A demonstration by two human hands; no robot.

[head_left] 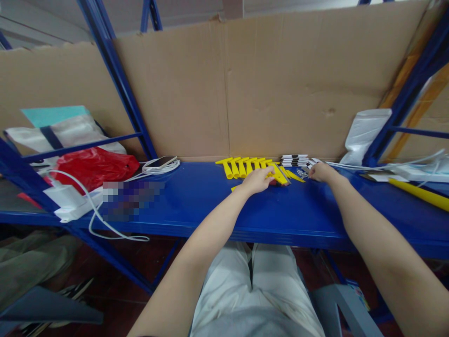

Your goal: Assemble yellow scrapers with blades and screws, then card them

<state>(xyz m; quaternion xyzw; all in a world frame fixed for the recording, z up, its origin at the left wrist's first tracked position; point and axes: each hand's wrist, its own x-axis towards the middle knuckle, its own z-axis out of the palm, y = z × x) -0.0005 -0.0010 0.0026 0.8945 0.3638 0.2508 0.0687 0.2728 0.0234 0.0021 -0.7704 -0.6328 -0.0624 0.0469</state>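
Mid-frame, seven or so yellow tools [241,168] lie lined up; left hand [258,181] clamps another tool [280,175]; right hand [322,172], grip unclear, is by loose pieces [301,173].

Pale, creased trousers [273,269] show below the front edge of the bench [196,196], meeting a grey top [259,326]; both forearms [210,238] and hands [257,181] are bare.

The blue bench [196,201] bears yellow tools [241,170] and white cable [171,166].

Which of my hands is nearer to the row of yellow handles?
Left. Your left hand is just in front of the row of yellow handles; your right hand is farther right, past the white stack.
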